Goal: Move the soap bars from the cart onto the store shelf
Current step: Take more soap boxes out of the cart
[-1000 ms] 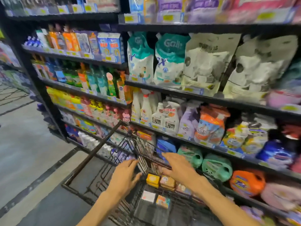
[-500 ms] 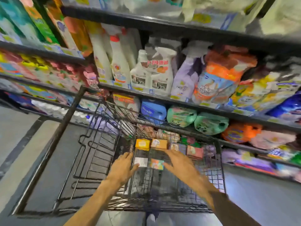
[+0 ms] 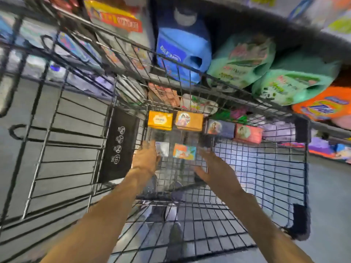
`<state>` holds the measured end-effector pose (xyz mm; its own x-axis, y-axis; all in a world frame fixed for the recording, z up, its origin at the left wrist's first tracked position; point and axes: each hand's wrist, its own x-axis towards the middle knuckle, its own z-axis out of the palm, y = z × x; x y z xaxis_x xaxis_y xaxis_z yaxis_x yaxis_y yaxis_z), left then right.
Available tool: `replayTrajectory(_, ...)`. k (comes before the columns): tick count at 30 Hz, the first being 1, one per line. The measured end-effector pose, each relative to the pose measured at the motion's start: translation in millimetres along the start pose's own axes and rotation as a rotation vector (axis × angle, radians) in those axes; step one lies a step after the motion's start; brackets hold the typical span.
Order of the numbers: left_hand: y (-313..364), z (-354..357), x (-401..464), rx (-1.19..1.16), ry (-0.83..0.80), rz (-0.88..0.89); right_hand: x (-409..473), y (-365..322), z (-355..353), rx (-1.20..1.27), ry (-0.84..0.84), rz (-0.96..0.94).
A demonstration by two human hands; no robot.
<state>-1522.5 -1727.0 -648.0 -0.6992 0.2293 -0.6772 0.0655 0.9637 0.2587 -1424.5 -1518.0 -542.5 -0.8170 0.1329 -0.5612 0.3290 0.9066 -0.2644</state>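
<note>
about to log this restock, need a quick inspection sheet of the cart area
surface: black wire shopping cart, mesh floor bare in the near half.
job's things: six boxed soap bars in the cart; far row holds a yellow box, an orange box, a dark blue box and a red box; nearer lie a white box and a blue-orange box.
clutter: nothing seen.
grippers: left hand reaches to the white box, contact unclear; right hand hovers open beside the blue-orange box.
cables: nothing seen.
surroundings: store shelf with a blue detergent jug, green pouches and an orange jug.
</note>
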Motion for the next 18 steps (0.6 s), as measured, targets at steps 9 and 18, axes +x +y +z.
replayTrajectory(9,-10,47,47,-0.155,0.009,-0.199,34,14,58,0.175,-0.053,0.078)
replayTrajectory(18,-7,51,44,-0.461,0.202,-0.217,42,14,64,0.220,-0.055,0.079)
